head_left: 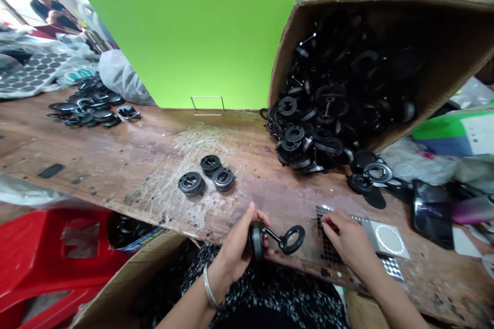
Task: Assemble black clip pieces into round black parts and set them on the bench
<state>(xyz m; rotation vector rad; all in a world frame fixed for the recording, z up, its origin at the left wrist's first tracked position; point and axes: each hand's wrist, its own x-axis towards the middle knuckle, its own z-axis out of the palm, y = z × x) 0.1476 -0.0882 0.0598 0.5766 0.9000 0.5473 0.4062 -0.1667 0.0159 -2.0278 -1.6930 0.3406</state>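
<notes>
My left hand (237,248) is closed around the thick round base of a black folding ring stand (256,241), near the table's front edge. The stand's hinged arm sticks out to the right and ends in a flat ring. My right hand (349,239) rests over a sheet of small black dots (327,249), thumb and forefinger pinched together at it. Whatever lies between those fingertips is too small to make out. Beyond my left hand, several similar stands lie folded flat in a group, among them one black disc-shaped stand (191,183).
A tipped cardboard box (283,56) spills many black stands at the right back. A green panel (193,31) rises behind the table (154,139). More black parts (90,105) are heaped at the left. A red plastic stool (50,252) stands below; a phone (431,213) lies right.
</notes>
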